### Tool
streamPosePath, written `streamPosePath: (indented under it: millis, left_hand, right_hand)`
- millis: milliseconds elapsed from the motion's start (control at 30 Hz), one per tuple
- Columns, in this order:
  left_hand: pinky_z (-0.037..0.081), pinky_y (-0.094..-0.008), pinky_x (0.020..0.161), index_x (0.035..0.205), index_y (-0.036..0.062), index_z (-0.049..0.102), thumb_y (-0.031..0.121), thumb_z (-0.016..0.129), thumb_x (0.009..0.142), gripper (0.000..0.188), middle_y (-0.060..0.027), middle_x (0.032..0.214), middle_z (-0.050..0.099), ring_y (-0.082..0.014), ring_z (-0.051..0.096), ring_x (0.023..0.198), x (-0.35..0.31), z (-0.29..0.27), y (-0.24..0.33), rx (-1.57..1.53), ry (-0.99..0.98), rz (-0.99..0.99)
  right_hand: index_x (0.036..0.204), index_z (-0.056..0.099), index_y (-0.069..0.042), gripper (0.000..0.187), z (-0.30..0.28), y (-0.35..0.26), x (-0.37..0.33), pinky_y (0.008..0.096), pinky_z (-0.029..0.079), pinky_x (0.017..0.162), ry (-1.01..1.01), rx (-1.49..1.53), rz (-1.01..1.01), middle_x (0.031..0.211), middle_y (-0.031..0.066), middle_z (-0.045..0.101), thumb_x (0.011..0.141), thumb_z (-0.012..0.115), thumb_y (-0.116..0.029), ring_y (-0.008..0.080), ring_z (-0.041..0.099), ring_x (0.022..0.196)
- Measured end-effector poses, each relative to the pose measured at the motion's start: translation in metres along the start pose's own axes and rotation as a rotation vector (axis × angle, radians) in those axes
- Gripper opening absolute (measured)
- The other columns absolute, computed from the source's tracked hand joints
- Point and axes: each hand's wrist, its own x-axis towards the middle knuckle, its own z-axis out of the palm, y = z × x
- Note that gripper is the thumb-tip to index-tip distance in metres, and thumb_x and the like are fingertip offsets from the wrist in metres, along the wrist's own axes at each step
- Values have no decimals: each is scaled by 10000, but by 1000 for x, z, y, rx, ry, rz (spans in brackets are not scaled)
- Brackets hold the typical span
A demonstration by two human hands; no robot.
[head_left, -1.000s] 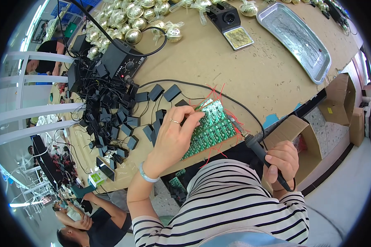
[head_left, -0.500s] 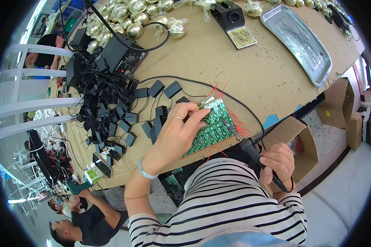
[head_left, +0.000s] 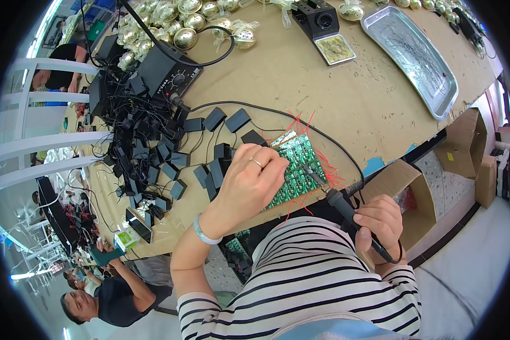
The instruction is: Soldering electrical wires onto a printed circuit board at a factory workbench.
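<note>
My right hand (head_left: 381,224) is wrapped around the black handle of a soldering iron (head_left: 344,206). The iron's metal tip points up and left, over the right part of a green circuit board panel (head_left: 296,180). Thin red wires (head_left: 328,169) stick out along the panel's edges. My left hand (head_left: 251,180) covers the panel's left side, its thumb and fingers pinched together. Whatever may lie between those fingertips is hidden. Close beyond the left hand lie small black boxes (head_left: 215,119) with thin black leads.
A soldering station (head_left: 170,71) stands at the far left beside a heap of black boxes (head_left: 139,136). Its cable arcs across the table. Farther back are gold balls (head_left: 186,38), an iron stand (head_left: 317,22) and a metal tray (head_left: 411,56). Cardboard boxes (head_left: 402,198) sit at right.
My left hand has drawn slightly left, its fingers curling closer together. The soldering iron has hardly moved. A person at the lower left has shifted a little.
</note>
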Motion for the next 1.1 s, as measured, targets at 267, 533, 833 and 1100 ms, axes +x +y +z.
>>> streamPosePath:
  millis: [267, 533, 833, 1100]
  left_hand:
    - [490, -404, 827, 921, 23, 675, -25, 759, 741, 204, -80, 865, 609, -278, 608, 795, 4, 3, 5, 45, 28, -15]
    - [491, -408, 838, 919, 17, 667, -24, 759, 721, 222, -87, 861, 606, -279, 606, 795, 4, 7, 7, 77, 42, -17]
    - [491, -405, 851, 917, 15, 667, -26, 757, 716, 223, -85, 861, 612, -271, 606, 804, 3, 7, 8, 88, 36, -20]
    - [468, -403, 883, 927, 26, 668, 17, 752, 733, 211, -72, 893, 612, -262, 603, 850, 3, 6, 9, 171, -14, -14]
  right_hand:
    - [915, 670, 14, 184, 3, 4, 5, 326, 516, 574, -39, -24, -84, 797, 99, 670, 741, 614, -7, 224, 606, 613]
    - [927, 654, 29, 168, 3, 5, 6, 310, 523, 563, -87, -108, -257, 781, 119, 668, 868, 608, -122, 212, 614, 602]
    - [1020, 608, -19, 156, -7, -5, -6, 369, 536, 587, 126, -106, -36, 811, 101, 672, 932, 547, -132, 246, 636, 624]
    - [1025, 612, -25, 158, -6, -4, -4, 364, 531, 580, 138, -92, -50, 808, 100, 675, 921, 555, -129, 243, 632, 619]
